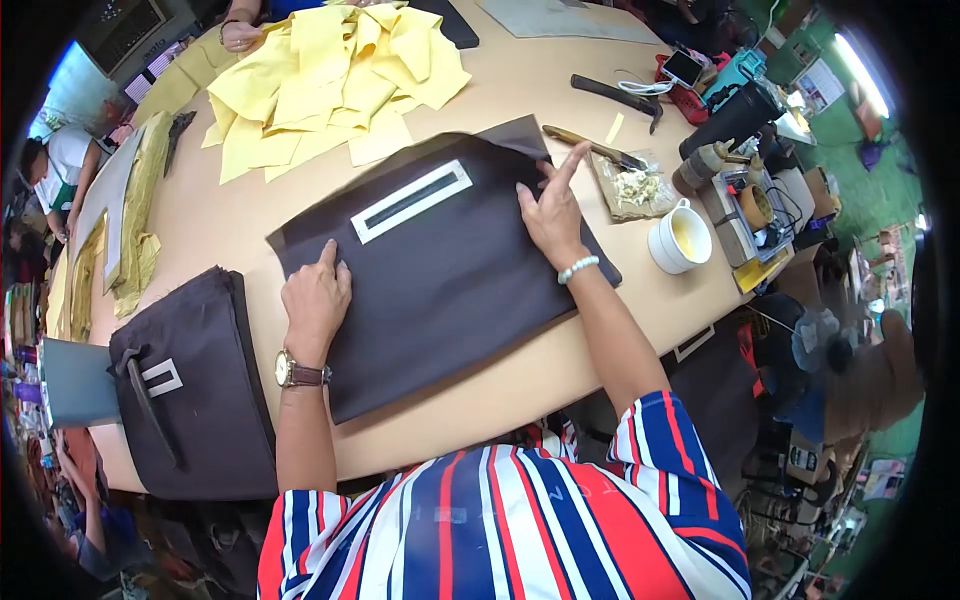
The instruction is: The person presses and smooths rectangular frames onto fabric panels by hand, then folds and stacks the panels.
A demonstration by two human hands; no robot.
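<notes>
A dark brown fabric panel [440, 270] lies across the table before me, with a pale rectangular frame [412, 202] around a dark slot near its upper middle. My left hand [318, 295] rests at the panel's left edge, index finger stretched out, nothing held. On the panel's upper right part is my right hand [553, 215], fingers apart, thumb and index finger raised, holding nothing. The panel's far edge is slightly lifted, with another dark layer behind it. Right of that hand are a brush [595, 146] on a board of pale paste [640, 190] and a white cup [680, 238] with yellowish contents.
Yellow cloth pieces [330, 80] are heaped at the far side, near another person's hand [240, 36]. A hammer [618, 97] lies back right, near bottles [700, 165]. At left, a dark fabric stack [205, 370] carries a pale frame and a dark tool.
</notes>
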